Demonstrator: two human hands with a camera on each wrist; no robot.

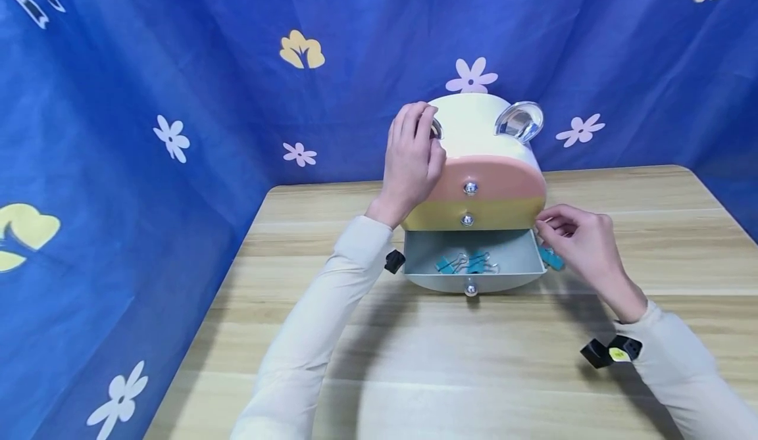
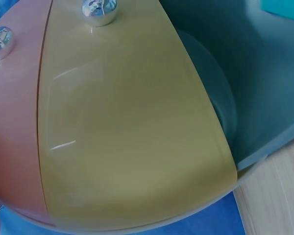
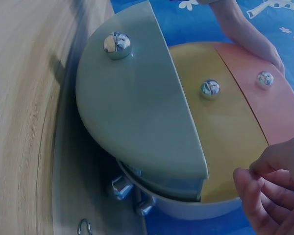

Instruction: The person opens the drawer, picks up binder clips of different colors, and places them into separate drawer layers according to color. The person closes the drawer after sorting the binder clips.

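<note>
A rounded mini drawer cabinet (image 1: pixel 474 127) with chrome ears stands on the table. My left hand (image 1: pixel 410 157) rests on its upper left side, fingers over the left ear and thumb by the front. Its grey-green bottom drawer (image 1: pixel 426 256) is pulled out, with teal binder clips (image 1: pixel 476 264) inside. The pink drawer (image 1: pixel 497 177) and yellow drawer (image 2: pixel 132 122) are closed. My right hand (image 1: pixel 583 239) is by the cabinet's lower right edge, fingers loosely curled, thumb near the index fingertip. Nothing shows between those fingertips (image 3: pixel 242 178). Close below the hand lie more teal clips (image 1: pixel 552 258).
The wooden table (image 1: pixel 474 367) extends in front of the cabinet and to both sides. A blue curtain (image 1: pixel 237 98) with flowers hangs behind and at the left. A chrome right ear (image 1: pixel 521 122) sticks up from the cabinet. One chrome knob (image 3: pixel 117 45) juts from the open drawer's front.
</note>
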